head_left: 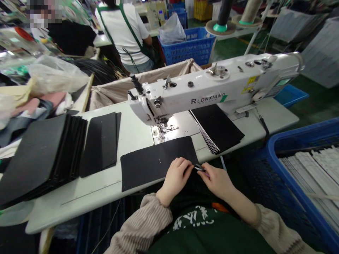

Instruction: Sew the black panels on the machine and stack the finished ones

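A flat black panel with two small holes lies along the front edge of the sewing table. My left hand rests over the panel's near right corner, its fingers bent together and pinching at the edge. In my right hand is a pair of thread snips, blades pointing left toward the left fingertips. Any thread between them is too small to see. Behind the panel stands a white sewing machine, its lit needle area just beyond the panel's far edge.
Left on the table are a tall stack of black panels and a smaller pile. More pieces with white edges lie under the machine arm. A blue crate stands at right. A co-worker sits ahead.
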The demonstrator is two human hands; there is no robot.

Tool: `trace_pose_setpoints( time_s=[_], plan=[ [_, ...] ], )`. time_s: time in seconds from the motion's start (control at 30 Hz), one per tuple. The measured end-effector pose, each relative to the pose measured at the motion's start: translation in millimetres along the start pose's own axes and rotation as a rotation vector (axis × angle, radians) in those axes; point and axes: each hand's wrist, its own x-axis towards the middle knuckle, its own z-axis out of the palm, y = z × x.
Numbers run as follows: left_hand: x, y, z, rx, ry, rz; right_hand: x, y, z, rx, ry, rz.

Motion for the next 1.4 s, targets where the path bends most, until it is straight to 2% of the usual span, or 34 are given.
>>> trace_pose_setpoints(
  time_s=[0.17, 0.23, 0.33, 0.43, 0.57, 0.63, 0.7, 0.8, 0.87, 0.93, 1.0, 1.1, 1.4],
  plan=[
    [-3, 2, 1.1, -0.007, -0.019, 0.047, 7, 1, 5, -0.071, 0.004, 0.005],
    [-7, 1, -5.7, -0.031, -0.036, 0.071, 8, 4, 2, -0.064, 0.013, 0.018],
    [-21, -8, -26.2, -0.031, -0.069, 0.092, 9, 11, -2, -0.001, 0.072, 0.039],
    [-47, -31, -51.1, 0.082, -0.053, 0.049, 14, 14, -1, 0.012, 0.116, -0.014],
    [-90, -76, -81.8, 0.269, 0.02, -0.089, 29, 9, 1, -0.022, 0.087, -0.164],
    [-112, -96, -98.4, 0.258, 0.037, -0.151, 38, 5, -4, 0.094, 0.059, -0.222],
    [-130, -107, -116.2, 0.154, 0.081, -0.225, 47, -1, -15, 0.242, 0.045, -0.22],
    [-146, -104, -139.9, -0.092, 0.287, -0.387, 60, -12, -36, 0.382, 0.108, -0.128],
    [-146, -96, -150.1, -0.258, 0.47, -0.509, 66, -20, -47, 0.44, 0.144, -0.081],
    [-141, -87, -155.6, -0.443, 0.597, -0.619, 70, -28, -55, 0.498, 0.148, -0.044],
    [-135, -81, -158.0, -0.65, 0.635, -0.699, 73, -33, -57, 0.545, 0.141, -0.009],
    [-130, -76, -159.8, -0.869, 0.639, -0.726, 75, -37, -56, 0.554, 0.155, 0.016],
    [-134, -74, -165.5, -0.955, 0.67, -0.737, 75, -42, -46, 0.499, 0.169, 0.007]
  ],
)
